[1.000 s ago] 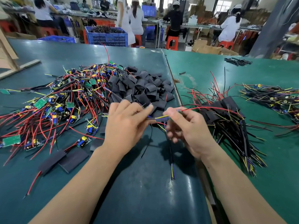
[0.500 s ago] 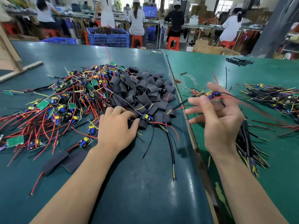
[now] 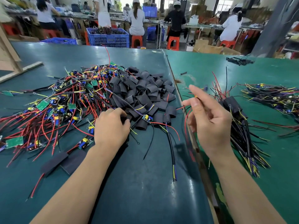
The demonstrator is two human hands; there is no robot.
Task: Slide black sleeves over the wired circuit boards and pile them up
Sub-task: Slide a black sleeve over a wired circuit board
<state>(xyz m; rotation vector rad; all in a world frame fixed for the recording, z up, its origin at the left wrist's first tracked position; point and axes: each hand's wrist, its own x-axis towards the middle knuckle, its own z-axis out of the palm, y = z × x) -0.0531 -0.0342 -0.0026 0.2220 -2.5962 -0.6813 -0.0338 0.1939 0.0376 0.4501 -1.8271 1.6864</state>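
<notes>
A heap of black sleeves lies mid-table, with a tangle of bare green circuit boards and red wires to its left. My left hand is at the heap's near edge, fingers curled and pinching a black sleeve. One bare board lies just right of it, its black cable trailing toward me. My right hand hovers above the table seam, index finger and thumb straight and apart, with blurred red wires by the fingers. Beyond it sits the pile of sleeved boards.
Another bundle of wired parts lies at far right, small black tubes behind it. Two flat sleeves rest near my left forearm. A blue crate stands past the table's far edge. People sit at benches behind.
My hands came apart. The right hand swung right with the sleeved board and opened over the right pile. The left hand dropped to the sleeve heap and closed on a sleeve.
</notes>
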